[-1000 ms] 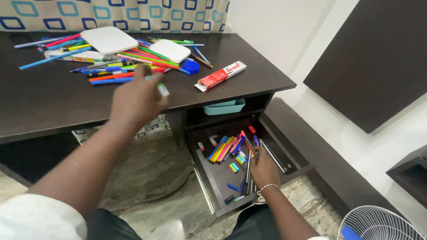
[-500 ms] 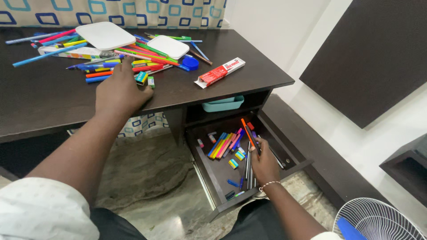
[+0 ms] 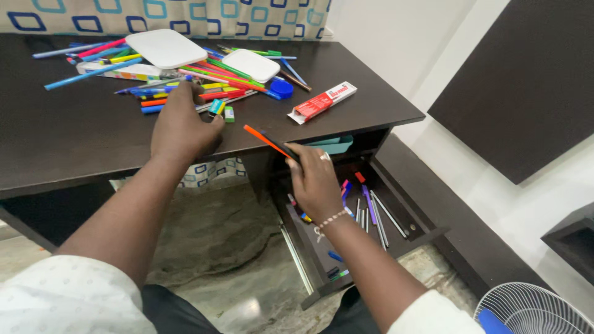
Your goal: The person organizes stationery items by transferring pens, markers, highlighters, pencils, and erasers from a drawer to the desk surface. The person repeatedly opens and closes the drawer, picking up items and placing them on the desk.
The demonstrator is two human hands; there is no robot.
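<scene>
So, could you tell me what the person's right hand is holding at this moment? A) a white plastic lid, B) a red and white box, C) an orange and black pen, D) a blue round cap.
C: the right hand grips an orange and black pen above the open drawer, while the red and white box lies untouched on the desk.

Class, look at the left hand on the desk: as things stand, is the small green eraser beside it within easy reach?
Probably yes. The left hand rests on the desk with its fingertips right by the green eraser, and nothing lies between them. The pile of pens sits just behind, not across the way.
</scene>
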